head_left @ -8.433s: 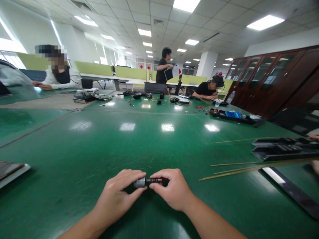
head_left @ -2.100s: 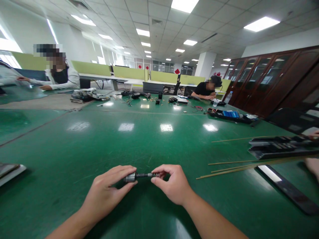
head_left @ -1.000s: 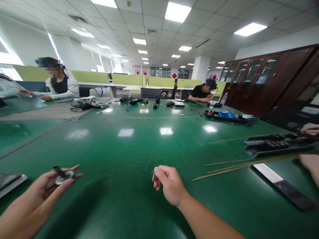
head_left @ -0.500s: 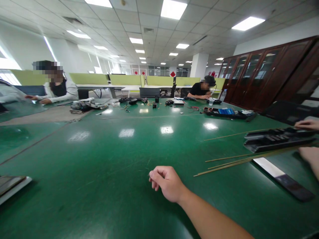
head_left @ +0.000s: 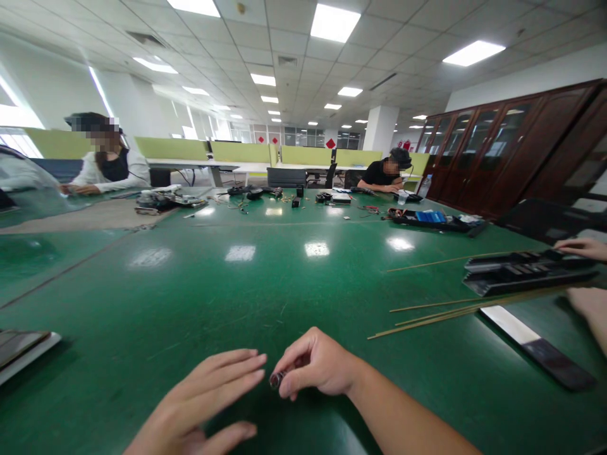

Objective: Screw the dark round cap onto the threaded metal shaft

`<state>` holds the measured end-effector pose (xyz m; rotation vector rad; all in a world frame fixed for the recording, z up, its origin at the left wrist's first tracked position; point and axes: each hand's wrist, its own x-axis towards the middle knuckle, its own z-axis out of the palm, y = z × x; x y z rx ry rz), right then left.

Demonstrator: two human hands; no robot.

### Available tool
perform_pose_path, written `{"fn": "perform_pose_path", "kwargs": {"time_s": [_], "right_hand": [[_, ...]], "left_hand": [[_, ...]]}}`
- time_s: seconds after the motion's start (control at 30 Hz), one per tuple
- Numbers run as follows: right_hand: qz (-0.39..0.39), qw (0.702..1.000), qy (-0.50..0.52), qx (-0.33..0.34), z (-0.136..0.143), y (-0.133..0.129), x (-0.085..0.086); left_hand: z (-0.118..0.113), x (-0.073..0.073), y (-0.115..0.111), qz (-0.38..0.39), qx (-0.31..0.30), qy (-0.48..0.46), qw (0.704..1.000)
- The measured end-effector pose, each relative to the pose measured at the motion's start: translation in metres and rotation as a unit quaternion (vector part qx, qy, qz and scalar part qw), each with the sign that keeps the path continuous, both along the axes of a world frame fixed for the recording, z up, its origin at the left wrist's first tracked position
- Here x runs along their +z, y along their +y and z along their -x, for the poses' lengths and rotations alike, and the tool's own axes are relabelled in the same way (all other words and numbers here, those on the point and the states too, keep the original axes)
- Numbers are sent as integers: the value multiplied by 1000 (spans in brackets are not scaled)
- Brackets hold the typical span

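My right hand [head_left: 317, 366] is closed around a small dark cylindrical object [head_left: 276, 379], whose round end shows between thumb and fingers above the green table [head_left: 227, 284]. Just to its left is my left hand [head_left: 203, 398], fingers stretched out and thumb apart, with nothing in it. Its fingertips are close to the small object, with a narrow gap between them. What the object is cannot be made out.
Thin brass-coloured rods [head_left: 427, 318] and a black-and-white flat bar [head_left: 535, 346] lie at the right, near a black metal channel [head_left: 526, 272] and another person's hands. A flat tray-like item [head_left: 28, 354] sits at the left edge. Two persons sit at the far side.
My left hand has come into view from below. My right hand has moved slightly down and turned, so the small dark object in it now shows.
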<state>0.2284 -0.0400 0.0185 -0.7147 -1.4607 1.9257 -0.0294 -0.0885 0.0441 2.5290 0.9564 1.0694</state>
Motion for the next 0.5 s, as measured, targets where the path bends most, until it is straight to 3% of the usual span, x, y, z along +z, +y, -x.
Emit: {"fn": "perform_pose_path", "kwargs": {"time_s": [0.03, 0.1, 0.3, 0.4, 0.5], "right_hand": [[5, 1000, 5, 3, 0, -1, 1], [12, 1000, 15, 8, 1, -3, 3], [40, 998, 30, 37, 4, -8, 9], [45, 998, 26, 47, 6, -8, 6], [54, 997, 3, 60, 5, -6, -1]], "left_hand": [[-8, -1, 7, 4, -65, 27, 998], [-24, -2, 17, 19, -102, -11, 995], [-44, -5, 15, 128, -80, -135, 979], [-42, -14, 8, 166, -64, -163, 971], [-29, -21, 3, 168, -1, -171, 971]]}}
